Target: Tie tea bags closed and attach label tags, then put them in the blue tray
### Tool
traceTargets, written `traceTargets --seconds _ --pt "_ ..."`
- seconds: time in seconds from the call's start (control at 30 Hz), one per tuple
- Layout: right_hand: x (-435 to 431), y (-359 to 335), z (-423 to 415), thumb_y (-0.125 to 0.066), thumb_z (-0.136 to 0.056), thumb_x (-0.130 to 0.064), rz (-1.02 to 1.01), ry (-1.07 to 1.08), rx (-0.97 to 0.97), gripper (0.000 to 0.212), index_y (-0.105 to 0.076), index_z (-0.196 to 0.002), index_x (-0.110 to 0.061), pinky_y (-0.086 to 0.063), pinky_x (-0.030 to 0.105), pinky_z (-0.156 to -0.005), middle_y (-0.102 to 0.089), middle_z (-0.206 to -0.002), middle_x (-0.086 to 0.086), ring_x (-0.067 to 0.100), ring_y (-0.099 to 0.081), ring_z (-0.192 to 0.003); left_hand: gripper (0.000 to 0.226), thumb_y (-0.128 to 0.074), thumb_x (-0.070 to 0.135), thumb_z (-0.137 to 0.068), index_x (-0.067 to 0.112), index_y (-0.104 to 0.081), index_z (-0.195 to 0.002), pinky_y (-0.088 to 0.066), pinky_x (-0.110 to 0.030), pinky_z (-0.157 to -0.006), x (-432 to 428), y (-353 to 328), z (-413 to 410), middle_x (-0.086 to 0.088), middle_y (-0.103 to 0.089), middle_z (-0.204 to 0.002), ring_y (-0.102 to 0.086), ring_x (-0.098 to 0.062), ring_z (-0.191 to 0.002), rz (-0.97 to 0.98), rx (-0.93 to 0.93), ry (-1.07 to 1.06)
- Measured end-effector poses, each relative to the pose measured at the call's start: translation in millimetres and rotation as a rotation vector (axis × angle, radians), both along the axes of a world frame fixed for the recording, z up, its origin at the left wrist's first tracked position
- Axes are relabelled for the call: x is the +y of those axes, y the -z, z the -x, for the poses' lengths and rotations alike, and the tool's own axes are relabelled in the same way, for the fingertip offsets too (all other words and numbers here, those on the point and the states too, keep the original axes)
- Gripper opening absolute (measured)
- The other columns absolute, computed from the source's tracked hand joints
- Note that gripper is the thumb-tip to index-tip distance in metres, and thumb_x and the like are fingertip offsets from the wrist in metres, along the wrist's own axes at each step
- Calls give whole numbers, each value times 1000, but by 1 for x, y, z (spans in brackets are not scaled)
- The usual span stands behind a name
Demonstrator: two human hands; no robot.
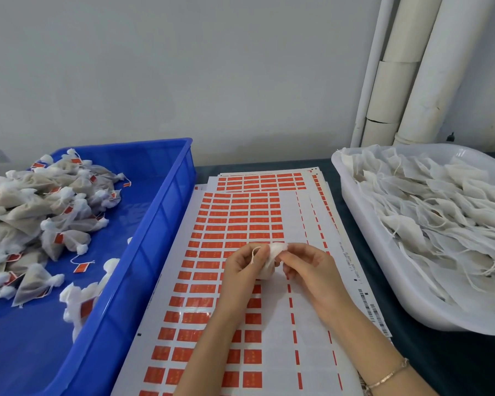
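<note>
bracelet (pixel 389 375) on the right wrist; right hand (pixel 312 271) and left hand (pixel 240 271) both pinch one tea bag (pixel 272 257) above the label sheet (pixel 312 338), blue tray (pixel 160 224) at nine o'clock, white tub (pixel 383 267) at three.

Label sheets (pixel 240 215) between tray (pixel 162 212) and tub (pixel 345 195)

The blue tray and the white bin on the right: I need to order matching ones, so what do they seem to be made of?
Blue tray: likely rigid moulded plastic with a semi-gloss finish; it shows uniform colour, a ribbed wall and a soft sheen. White bin: probably plastic too, glossier and perhaps slightly translucent; it has a rounded rim and bright highlights at the far corner.
</note>
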State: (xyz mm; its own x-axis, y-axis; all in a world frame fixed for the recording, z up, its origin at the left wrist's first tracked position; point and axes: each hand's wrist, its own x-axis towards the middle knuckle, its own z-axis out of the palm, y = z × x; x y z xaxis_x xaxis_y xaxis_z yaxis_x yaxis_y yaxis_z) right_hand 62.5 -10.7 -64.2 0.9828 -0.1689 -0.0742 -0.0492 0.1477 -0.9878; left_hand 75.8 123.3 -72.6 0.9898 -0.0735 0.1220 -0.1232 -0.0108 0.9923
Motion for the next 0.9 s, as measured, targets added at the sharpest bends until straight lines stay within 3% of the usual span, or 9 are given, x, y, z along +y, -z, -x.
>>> traceTargets --seconds 0.27,0.5,0.6,0.67,0.9 --pt "1 2 0 -72 -85 -19 215 42 -156 12 -62 -90 -25 -50 11 -60 -71 -74 -8 6 -66 -65 22 -56 36 -93 21 -72 -94 -49 -25 -74 1 2 -4 3 -71 -89 -64 -19 -91 42 172 -75" --pt "7 8 3 -69 -85 -7 634 152 -471 28 -62 -82 -34 -46 3 -69 -62 -78 -28 -4 -61 -88 27 -54 38 -93 17 -72 -95 -47 -18 -69 0 -1 -3 2 -71 -87 -64 -14 -85 39 145 -58" --pt "8 12 2 -72 -82 -6 713 194 -485 23 -69 -89 -28 -44 0 -71 -60 -85 -26 -7 -60 -88 24 -55 36 -93 20 -72 -94 -49 -19 -71 0 -1 -2 4 -71 -87 -65 -14 -86 48 114 -57" --pt "7 16 2 -75 -79 -7 745 208 -460 19 -74 -92 -23 -42 -3 -72 -61 -88 -22 -6 -61 -77 21 -56 35 -93 23 -72 -93 -51 -18 -72 0 0 -2 5 -71 -87 -65 -13 -87 44 90 -61" --pt "6 17 3 -78 -76 -7 803 190 -469 15 -77 -89 -14 -39 -7 -67 -59 -84 -17 -5 -56 -68 17 -59 34 -90 25 -73 -88 -53 -15 -71 0 1 0 6 -72 -83 -66 -10 -83 7 31 -63"
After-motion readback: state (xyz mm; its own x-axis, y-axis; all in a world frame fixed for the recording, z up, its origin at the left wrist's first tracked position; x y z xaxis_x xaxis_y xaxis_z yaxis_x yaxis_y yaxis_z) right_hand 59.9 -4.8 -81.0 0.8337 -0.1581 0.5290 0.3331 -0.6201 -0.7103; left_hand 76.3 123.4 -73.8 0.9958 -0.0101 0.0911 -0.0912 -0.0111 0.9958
